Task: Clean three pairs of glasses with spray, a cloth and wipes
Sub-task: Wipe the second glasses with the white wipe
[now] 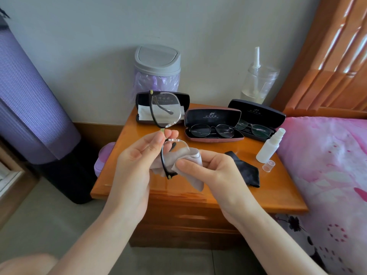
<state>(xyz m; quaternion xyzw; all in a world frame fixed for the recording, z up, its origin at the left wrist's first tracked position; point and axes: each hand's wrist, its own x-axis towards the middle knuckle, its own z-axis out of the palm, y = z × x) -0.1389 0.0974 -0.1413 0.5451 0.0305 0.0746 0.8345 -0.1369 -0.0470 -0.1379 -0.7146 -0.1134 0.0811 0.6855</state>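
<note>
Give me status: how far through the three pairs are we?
Done, likely: spraying; the spray bottle stands uncapped, its cap beside it. In hand: one pair of glasses, left hand pinching the bridge, right hand pressing the grey cloth on the lower lens. Left, apparently: reddish-case pair and black-case pair, both lying in open cases.

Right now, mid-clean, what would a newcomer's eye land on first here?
First, the glasses held upright mid-frame: the left hand pinches their bridge while the right hand pinches a grey cloth round the lower lens. Behind, on the nightstand, two more pairs lie in open cases, and at right a white spray bottle stands with its cap off beside it.
</note>
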